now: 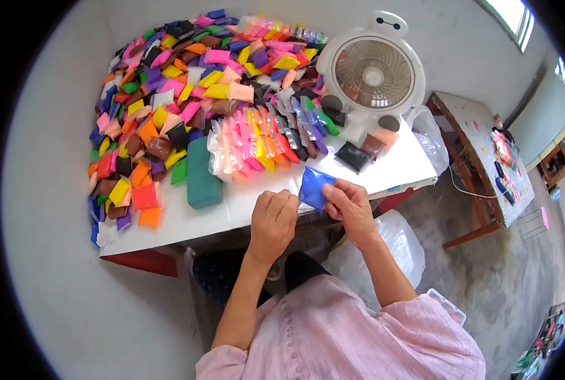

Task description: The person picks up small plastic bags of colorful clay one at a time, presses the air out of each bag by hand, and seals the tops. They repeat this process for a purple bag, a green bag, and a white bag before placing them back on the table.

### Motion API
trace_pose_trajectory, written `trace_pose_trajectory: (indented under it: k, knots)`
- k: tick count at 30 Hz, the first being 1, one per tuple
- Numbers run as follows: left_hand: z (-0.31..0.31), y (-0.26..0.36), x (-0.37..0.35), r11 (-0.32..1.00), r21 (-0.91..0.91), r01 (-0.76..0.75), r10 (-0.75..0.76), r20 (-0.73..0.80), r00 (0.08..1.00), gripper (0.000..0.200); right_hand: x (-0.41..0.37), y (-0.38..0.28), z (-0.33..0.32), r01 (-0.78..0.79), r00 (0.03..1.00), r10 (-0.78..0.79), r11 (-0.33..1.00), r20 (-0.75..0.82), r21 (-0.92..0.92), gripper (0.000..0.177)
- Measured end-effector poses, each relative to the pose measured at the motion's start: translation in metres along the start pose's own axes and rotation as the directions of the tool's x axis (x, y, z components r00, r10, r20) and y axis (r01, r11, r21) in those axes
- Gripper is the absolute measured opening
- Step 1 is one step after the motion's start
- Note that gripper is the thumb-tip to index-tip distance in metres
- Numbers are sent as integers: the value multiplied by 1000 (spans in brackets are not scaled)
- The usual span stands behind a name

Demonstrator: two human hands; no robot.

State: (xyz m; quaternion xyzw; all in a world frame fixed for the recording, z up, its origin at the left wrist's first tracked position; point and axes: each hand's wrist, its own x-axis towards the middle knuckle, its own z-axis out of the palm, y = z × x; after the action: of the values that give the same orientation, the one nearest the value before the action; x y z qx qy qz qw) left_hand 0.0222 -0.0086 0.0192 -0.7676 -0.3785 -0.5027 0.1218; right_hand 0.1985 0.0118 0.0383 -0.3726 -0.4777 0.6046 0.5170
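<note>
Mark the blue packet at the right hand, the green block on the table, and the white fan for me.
Blue packet (313, 187): head view, middle of its visible face.
Green block (204, 168): head view, middle of its broad upper face.
White fan (373, 76): head view, hub of the grille.

Blue packet (313, 189) partly behind right hand (351, 210)

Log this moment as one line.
right hand: holds blue plastic packet | left hand: curled beside packet, contact unclear | on white tabletop: dark green rectangular block
</note>
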Motion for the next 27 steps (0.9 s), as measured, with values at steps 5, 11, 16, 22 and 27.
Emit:
trace_pose_trajectory:
  k: [5,11,16,22,27]
  knots:
    - [9,-5,17,994,-104,40,-46,-57,997,16,14,-13,-9,123,990,-135,974,-50,-188,25]
    - [27,-18,8,960,-114,256,-254,38,967,8,68,-28,-18,399,623,-783,317,0,-860,19]
    - [24,-19,8,952,-117,283,-275,76,958,8,106,0,-32,309,595,-795,89,119,-947,22]
    - [25,-19,8,968,-60,242,-237,79,968,10,104,10,-32,205,697,-693,-52,183,-977,22]
    - [26,-18,8,971,-29,238,-235,81,968,10,103,12,-29,199,714,-666,-104,217,-975,21]
